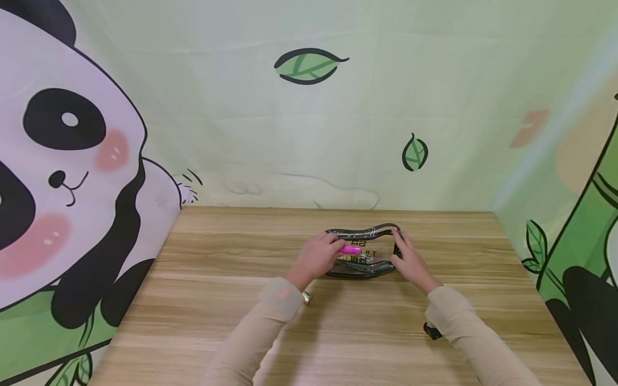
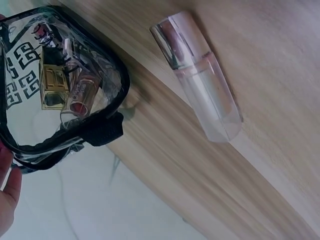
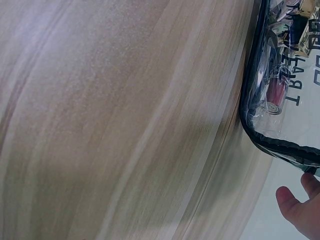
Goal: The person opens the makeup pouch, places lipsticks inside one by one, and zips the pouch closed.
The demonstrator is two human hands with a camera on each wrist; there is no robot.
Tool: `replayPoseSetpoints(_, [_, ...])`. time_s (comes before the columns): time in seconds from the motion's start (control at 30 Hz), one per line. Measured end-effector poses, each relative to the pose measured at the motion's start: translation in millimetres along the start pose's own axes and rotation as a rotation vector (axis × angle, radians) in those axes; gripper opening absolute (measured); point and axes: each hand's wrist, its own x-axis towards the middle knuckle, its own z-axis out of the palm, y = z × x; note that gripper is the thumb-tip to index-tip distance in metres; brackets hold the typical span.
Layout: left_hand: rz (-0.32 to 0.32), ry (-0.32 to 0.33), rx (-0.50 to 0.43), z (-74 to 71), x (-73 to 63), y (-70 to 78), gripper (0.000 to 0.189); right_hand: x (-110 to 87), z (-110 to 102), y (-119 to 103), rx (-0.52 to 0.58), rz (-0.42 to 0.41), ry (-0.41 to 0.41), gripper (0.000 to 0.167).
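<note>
A clear pouch (image 1: 370,272) with black edging and dark lettering lies toward the back of the table, its mouth spread apart. My left hand (image 1: 316,257) pinches a bright pink tube (image 1: 351,250) over that mouth. At the pouch's right end is my right hand (image 1: 411,261), fingers at the far rim and thumb toward the near one. The thumb (image 3: 289,202) looks fairly straight in the right wrist view, apart from the forefinger. Several small cosmetics show through the plastic, among them a gold case (image 2: 53,82) and a clear lip tube with red inside (image 2: 81,95).
A frosted bottle with a shiny rose-gold cap (image 2: 200,80) lies on the wooden table (image 1: 207,321), close to my left wrist. Under my right sleeve sits a small black object (image 1: 432,331). Behind the table hangs a green backdrop (image 1: 232,107) with leaves and pandas.
</note>
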Motion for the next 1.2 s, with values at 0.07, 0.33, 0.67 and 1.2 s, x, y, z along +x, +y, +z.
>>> replayPoseSetpoints(0.07, [-0.014, -0.015, 0.02, 1.1, 1.2, 1.7, 0.023, 0.0, 0, 0, -0.001, -0.002, 0.005, 0.071])
replayPoseSetpoints(0.33, [-0.047, -0.007, 0.087, 3.8, 4.1, 7.9, 0.02, -1.0, 0, 0, -0.003, -0.008, 0.007, 0.071])
replayPoseSetpoints(0.67, [-0.081, -0.088, 0.095, 2.5, 8.7, 15.1, 0.023, -0.3, 0, 0, 0.004, 0.005, -0.002, 0.071])
replayPoseSetpoints(1.2, [-0.068, -0.165, 0.162, 6.7, 14.2, 22.2, 0.024, -0.5, 0, -2, 0.001, 0.0, 0.006, 0.072])
